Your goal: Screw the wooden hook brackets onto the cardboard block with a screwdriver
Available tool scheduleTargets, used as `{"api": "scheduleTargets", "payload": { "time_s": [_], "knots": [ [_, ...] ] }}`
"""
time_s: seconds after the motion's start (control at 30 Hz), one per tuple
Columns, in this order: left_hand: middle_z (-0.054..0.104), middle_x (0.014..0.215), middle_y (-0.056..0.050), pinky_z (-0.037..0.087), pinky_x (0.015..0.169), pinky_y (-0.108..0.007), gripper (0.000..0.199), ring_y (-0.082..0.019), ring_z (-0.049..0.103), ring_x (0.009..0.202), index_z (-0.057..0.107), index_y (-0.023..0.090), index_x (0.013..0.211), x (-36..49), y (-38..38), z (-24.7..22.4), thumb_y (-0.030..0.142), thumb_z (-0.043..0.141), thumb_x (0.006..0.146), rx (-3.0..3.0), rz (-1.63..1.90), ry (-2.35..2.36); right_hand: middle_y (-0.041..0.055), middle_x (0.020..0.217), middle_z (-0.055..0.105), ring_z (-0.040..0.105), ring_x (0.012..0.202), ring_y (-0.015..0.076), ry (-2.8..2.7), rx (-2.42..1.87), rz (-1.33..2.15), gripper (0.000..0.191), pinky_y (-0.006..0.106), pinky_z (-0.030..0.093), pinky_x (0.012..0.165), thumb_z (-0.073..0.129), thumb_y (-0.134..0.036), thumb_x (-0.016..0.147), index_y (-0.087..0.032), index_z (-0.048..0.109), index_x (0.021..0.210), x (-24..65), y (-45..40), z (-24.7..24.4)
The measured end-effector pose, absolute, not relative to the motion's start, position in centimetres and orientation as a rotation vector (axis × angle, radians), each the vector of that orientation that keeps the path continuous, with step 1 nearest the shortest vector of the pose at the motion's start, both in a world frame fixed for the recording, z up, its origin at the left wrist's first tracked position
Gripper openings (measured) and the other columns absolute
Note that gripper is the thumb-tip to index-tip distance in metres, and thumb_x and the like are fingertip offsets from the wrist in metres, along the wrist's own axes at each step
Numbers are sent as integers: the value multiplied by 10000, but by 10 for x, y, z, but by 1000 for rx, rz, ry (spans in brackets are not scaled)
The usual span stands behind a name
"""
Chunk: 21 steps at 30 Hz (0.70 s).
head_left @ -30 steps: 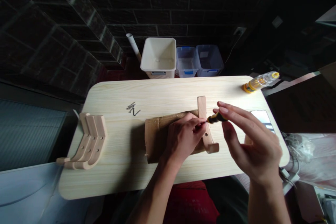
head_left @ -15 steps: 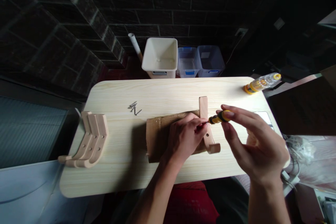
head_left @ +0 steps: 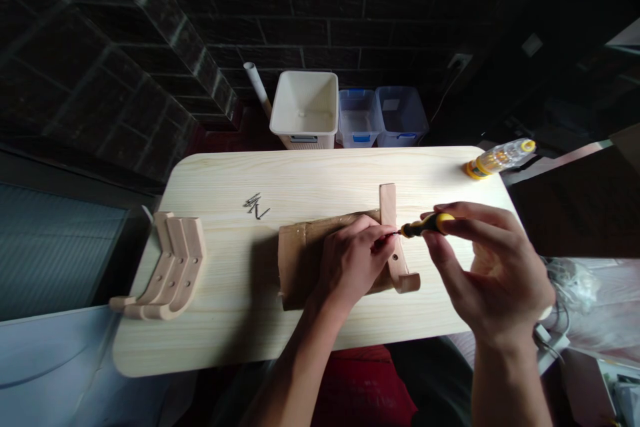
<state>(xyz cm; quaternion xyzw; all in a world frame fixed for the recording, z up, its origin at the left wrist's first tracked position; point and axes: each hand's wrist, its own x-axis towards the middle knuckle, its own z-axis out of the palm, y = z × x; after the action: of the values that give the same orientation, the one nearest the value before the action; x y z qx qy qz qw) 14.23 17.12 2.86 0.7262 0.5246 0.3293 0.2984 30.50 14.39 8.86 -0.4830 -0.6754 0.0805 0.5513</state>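
Note:
My left hand (head_left: 353, 260) rests on a brown cardboard-like roll (head_left: 305, 260), its thumb and index finger pinched at a curved wooden hook (head_left: 389, 203) lying over the roll's right end. What the pinch holds is too small to make out. A yellow and black screwdriver (head_left: 425, 224) is between the fingers of my right hand (head_left: 485, 260), its tip pointing left at my left fingertips. One dark hole shows in the hook below the tip.
Several screws (head_left: 257, 205) lie behind the roll. More wooden hooks (head_left: 175, 267) stand together at the table's (head_left: 320, 173) left edge. A clear bit container (head_left: 500, 159) is at the back right. Bins (head_left: 305, 103) stand beyond the table.
My right hand and the screwdriver have shifted slightly to the right, and the fingers have changed position around the handle. My left hand, the roll and the hook stay where they were.

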Motion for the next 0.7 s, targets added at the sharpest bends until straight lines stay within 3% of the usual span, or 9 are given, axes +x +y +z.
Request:
{"api": "scheduleTargets", "payload": {
  "time_s": [0.17, 0.37, 0.57, 0.7],
  "knots": [
    [767, 888, 30, 488, 672, -256, 165, -111, 659, 690, 808, 293, 1068, 142, 171, 29, 258, 704, 944, 1954, 865, 1401, 118, 1316, 717, 726, 1162, 329, -1654, -1118, 300, 469, 563, 639, 933, 694, -30, 875, -259, 707, 1285, 305, 143, 91],
    [762, 903, 33, 476, 677, -244, 167, -103, 655, 711, 810, 285, 1055, 142, 171, 31, 244, 684, 953, 1918, 837, 1395, 78, 1141, 728, 731, 1056, 275, -1649, -1131, 179, 528, 474, 652, 852, 794, -13, 803, -276, 731, 1257, 308, 144, 88],
    [764, 917, 36, 474, 680, -246, 175, -99, 643, 690, 805, 299, 1078, 142, 171, 30, 266, 687, 953, 1937, 797, 1412, 116, 1351, 703, 728, 1160, 331, -1636, -1088, 341, 543, 584, 625, 947, 701, 8, 851, -261, 688, 1323, 306, 142, 89],
    [766, 913, 40, 481, 675, -239, 169, -96, 644, 684, 806, 296, 1067, 142, 171, 29, 258, 697, 943, 1918, 826, 1406, 93, 1246, 738, 741, 1116, 315, -1609, -1106, 294, 561, 543, 642, 895, 743, 26, 825, -273, 704, 1298, 305, 142, 88]
  ]
}}
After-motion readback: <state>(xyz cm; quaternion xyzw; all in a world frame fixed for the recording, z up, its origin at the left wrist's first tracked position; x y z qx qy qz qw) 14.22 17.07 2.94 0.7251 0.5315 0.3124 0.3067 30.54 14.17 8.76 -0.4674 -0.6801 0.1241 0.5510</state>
